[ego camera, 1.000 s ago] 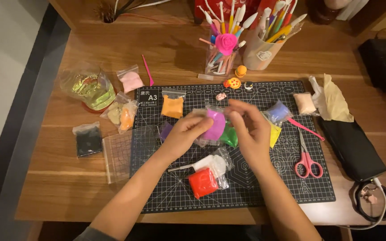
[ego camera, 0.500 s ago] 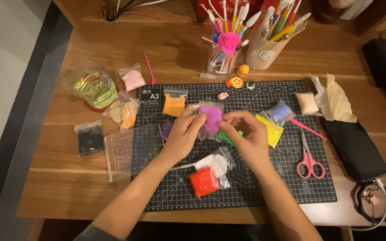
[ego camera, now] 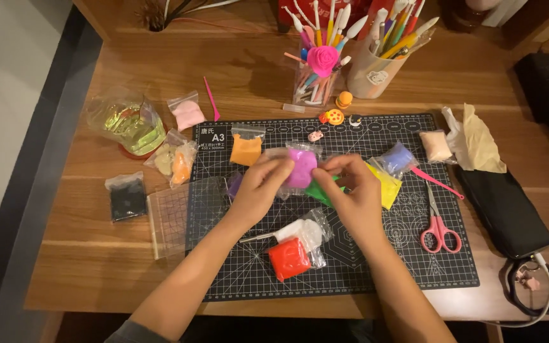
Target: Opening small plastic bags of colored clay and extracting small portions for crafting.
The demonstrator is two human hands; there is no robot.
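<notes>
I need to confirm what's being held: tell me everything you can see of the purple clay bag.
The purple clay bag is a small clear plastic pouch holding a soft-looking magenta-purple lump. It is held just above the cutting mat, near its upper middle. The left hand grips its left side and the right hand pinches its right edge. Whether it is sealed cannot be told.

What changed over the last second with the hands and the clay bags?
Right hand dropped from above the mat and closed in on the magenta clay bag, which both hands now pinch; left hand kept its grip. A yellow bag came into view. Scissors, red bag and orange bag unchanged.
</notes>
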